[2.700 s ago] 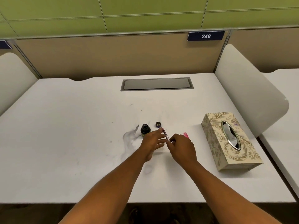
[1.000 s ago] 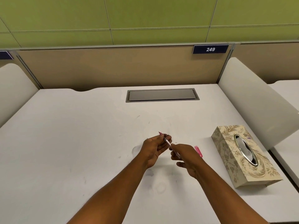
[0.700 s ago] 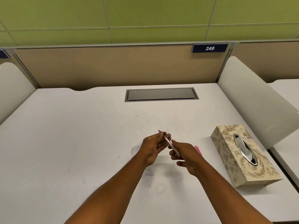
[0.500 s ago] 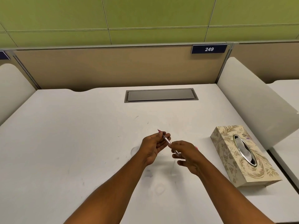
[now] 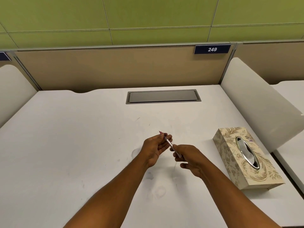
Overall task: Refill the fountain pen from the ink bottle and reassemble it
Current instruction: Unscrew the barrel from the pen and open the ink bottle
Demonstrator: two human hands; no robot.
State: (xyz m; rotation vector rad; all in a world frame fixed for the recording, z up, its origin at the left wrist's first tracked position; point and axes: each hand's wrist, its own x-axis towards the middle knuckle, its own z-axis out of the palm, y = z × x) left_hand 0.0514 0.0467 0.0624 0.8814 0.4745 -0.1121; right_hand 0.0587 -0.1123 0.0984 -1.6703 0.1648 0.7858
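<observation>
Across the white worktop (image 5: 65, 145), faint grey smudges near the middle. Patterned tissue box (image 5: 245, 157) lies well to the right, beside a white side divider (image 5: 256, 102). Grey cable hatch (image 5: 162, 96) sits flush at the back. Number plate "249" (image 5: 212, 49) on the tan partition. Both hands raised over the centre, close together. Left hand (image 5: 154, 148), fingers curled, pinches the front end of the pen (image 5: 169, 143); pink tip pokes out past the fingertips. Right hand (image 5: 189, 157), fingers curled, grips the slim clear rear end. Pen held slantwise between them, off the surface.
</observation>
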